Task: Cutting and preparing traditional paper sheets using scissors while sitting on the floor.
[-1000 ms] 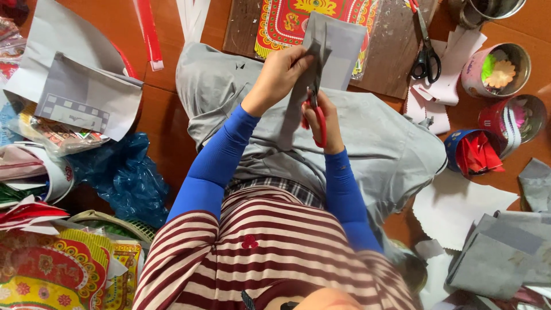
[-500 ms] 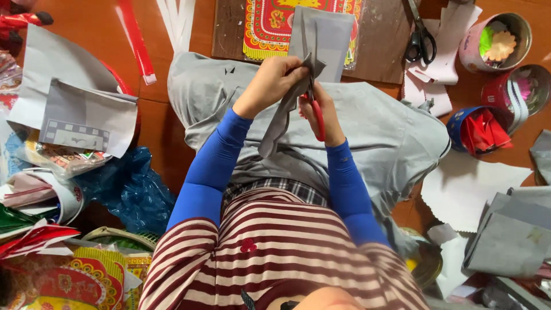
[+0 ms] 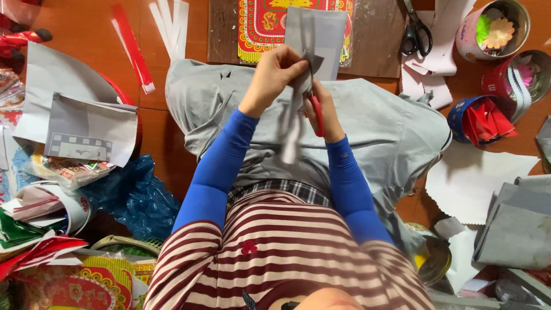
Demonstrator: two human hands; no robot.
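Grey paper (image 3: 313, 37) (thin, floppy) at top centre: left hand (image 3: 275, 74) pinches its edge, right hand (image 3: 324, 112) grips red scissors (image 3: 316, 115).

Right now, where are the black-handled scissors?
In the head view, the black-handled scissors lie at the top right, on the wooden board's right edge, just left of the pink tin.

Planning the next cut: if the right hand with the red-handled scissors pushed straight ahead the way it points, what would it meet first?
The right hand with the red-handled scissors points up-frame into the grey paper sheet held by the left hand; beyond it, probably the red-and-gold printed sheet, though depth is unclear.
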